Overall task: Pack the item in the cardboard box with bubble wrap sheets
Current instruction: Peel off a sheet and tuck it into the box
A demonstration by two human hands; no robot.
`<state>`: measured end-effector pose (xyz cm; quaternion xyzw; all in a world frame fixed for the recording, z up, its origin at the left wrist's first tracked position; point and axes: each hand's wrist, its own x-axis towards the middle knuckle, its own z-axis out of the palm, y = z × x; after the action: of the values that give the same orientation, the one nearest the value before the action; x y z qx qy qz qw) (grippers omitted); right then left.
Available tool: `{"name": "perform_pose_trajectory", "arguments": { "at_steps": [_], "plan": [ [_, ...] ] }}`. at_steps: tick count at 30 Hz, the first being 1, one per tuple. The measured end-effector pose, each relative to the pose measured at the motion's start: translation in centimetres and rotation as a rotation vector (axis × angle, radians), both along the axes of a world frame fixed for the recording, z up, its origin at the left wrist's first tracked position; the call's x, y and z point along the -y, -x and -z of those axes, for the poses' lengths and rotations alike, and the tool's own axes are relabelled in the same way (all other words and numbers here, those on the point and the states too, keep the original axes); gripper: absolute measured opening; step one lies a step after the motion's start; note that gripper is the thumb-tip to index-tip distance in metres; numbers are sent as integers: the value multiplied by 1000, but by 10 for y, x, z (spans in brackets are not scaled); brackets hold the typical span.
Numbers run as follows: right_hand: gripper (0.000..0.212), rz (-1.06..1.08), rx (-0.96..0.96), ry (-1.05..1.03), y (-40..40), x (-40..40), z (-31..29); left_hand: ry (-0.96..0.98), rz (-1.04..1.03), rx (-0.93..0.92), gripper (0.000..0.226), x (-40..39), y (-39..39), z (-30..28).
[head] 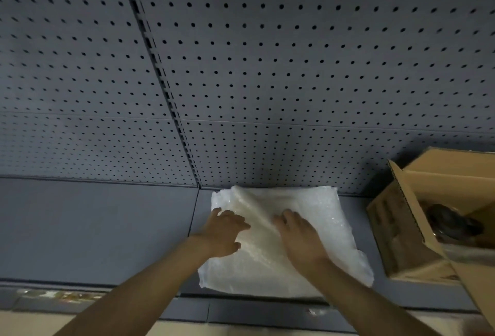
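Both hands, left hand (pixel 223 231) and right hand (pixel 300 239), press flat on the white bubble wrap sheets (pixel 281 242), gripping nothing. Right of the sheets, the dark item (pixel 452 221) sits inside the brown cardboard box (pixel 396 217). Picking up one sheet looks next.

no legible txt, dark print on cardboard box (pixel 385 217) side too blurred to read

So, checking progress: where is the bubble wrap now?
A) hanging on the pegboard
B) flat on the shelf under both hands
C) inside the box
B: the bubble wrap lies on the shelf, left hand and right hand on it, beside the box.
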<state>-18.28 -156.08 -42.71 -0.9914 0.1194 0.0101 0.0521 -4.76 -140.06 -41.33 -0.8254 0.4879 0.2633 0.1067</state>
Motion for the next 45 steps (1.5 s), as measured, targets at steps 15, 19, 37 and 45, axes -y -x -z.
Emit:
{"name": "perform_pose_trajectory", "arguments": {
  "at_steps": [15, 19, 37, 45],
  "plan": [
    [103, 91, -252, -22, 18, -47, 41, 137, -29, 76, 42, -14, -2, 16],
    [98, 90, -299, -23, 11, -45, 46, 304, 13, 218, 29, -16, 2, 5],
    [62, 28, -118, -396, 25, 29, -9, 185, 280, 544, 106, 20, 5, -9],
    [63, -23, -29, -228, 43, 31, -18, 325, 257, 318, 74, 21, 7, -32]
  ]
}}
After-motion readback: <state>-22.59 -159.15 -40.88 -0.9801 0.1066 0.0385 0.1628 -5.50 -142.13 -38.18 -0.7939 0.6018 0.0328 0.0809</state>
